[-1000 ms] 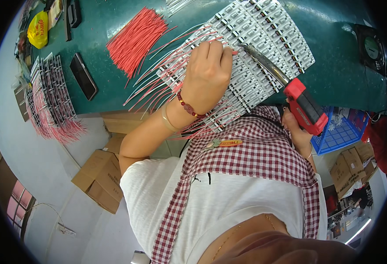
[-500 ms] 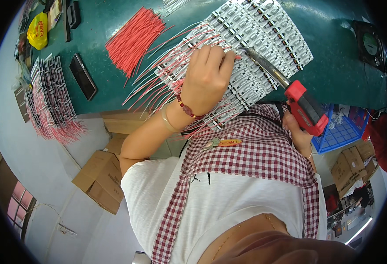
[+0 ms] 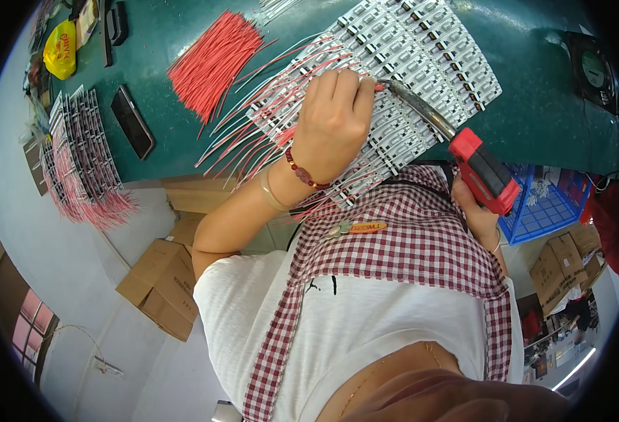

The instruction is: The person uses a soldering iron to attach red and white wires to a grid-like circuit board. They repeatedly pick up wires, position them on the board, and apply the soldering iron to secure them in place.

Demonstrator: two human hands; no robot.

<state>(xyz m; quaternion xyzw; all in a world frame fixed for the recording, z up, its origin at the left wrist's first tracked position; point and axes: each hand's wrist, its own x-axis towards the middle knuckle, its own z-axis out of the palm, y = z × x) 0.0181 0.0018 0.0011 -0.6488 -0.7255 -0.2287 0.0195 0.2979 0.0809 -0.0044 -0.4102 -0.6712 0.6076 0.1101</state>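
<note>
Head view — left hand (image 3: 332,126) mid-panel (image 3: 422,63)

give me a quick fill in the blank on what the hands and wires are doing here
1. The left hand presses on a panel of white circuit strips lying on the ____ table.
2. The right hand holds a soldering iron with a ____ handle.
3. The loose bundle of wires left of the panel is ____.

Missing words: green; red; red
</note>
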